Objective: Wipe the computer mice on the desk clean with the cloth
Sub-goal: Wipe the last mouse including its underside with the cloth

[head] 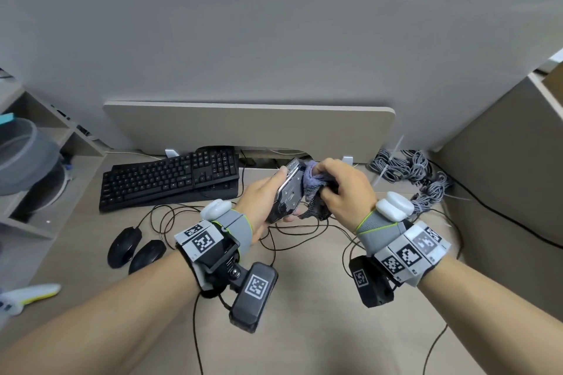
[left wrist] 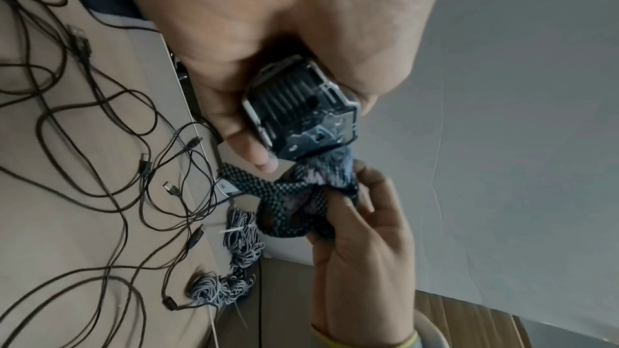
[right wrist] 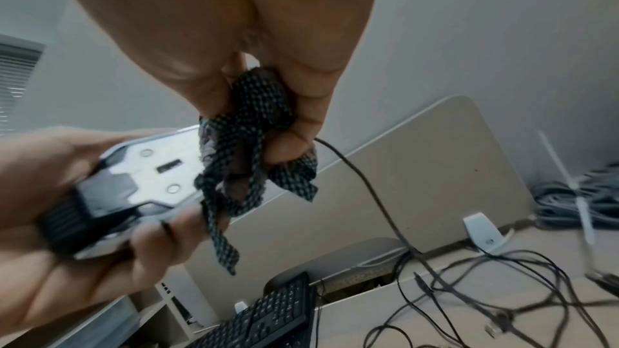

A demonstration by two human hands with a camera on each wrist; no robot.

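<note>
An angular mouse is held above the desk, gripped by the sides in the left hand. A soft, limp cloth, bunched in the right hand, is pressed against it. The mouse appears rigid, light and glossy, so a side grip is judged safest. Two more mice lie farther left.

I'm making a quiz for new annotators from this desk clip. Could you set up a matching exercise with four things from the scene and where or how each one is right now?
Things
1. angular black and silver mouse
2. bunched purple and checked cloth
3. two rounded black mice
4. black keyboard

States
A. lying side by side on the desk, near the left forearm
B. lifted off the desk, gripped in the left hand
C. resting at the back of the desk, left of the hands
D. clutched in the right hand, pressed to the held mouse

Pairs: 1-B, 2-D, 3-A, 4-C
</note>
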